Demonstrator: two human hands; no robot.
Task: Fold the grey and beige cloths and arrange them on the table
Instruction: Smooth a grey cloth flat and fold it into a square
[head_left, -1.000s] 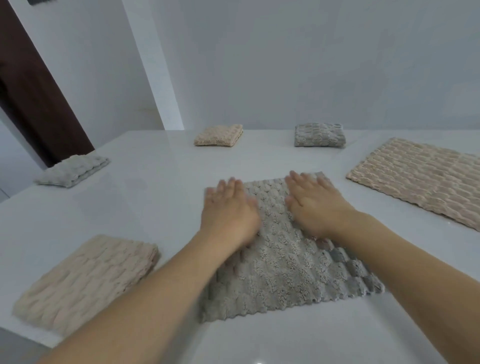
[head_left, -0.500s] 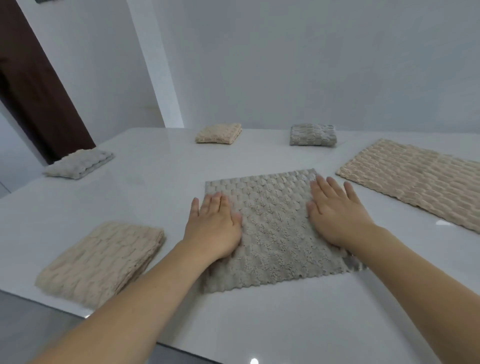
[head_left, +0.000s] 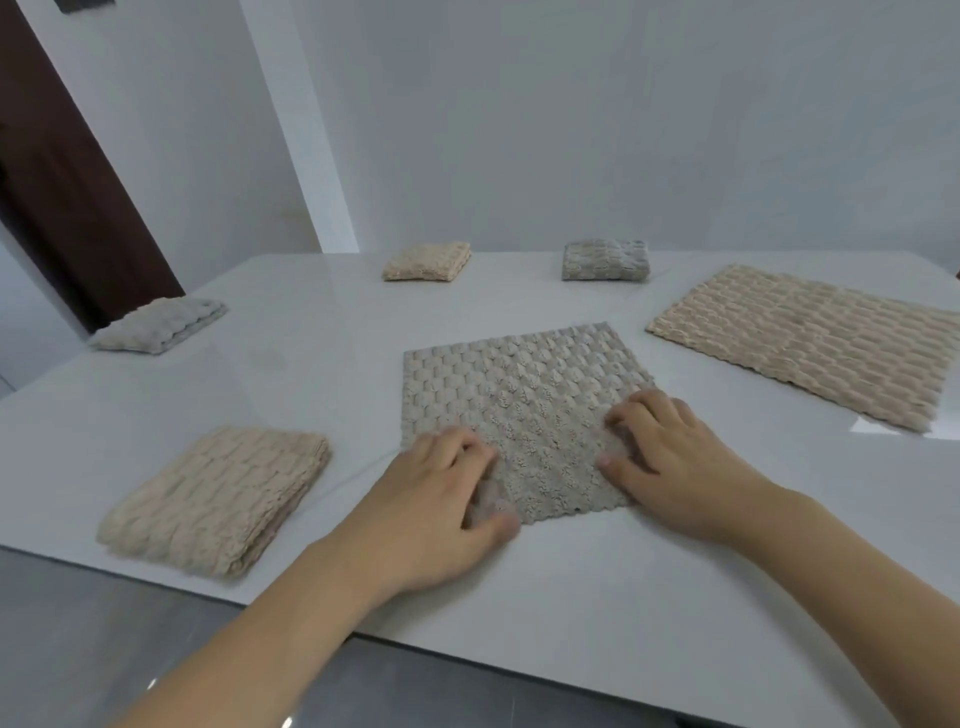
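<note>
Grey cloth (head_left: 519, 400) lies flat; your left hand (head_left: 436, 499) and right hand (head_left: 670, 467) each pinch its near corners.

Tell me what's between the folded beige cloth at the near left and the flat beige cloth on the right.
The grey cloth, with the left hand and right hand on its near corners, in the head view.

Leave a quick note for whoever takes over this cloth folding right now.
Left hand pinches the near left corner of the grey cloth; right hand grips its near right edge.
Done: four folded cloths on the table: beige near left, grey far left, beige and grey at the back.
Left: fold this grey cloth, then the flat beige cloth.
</note>
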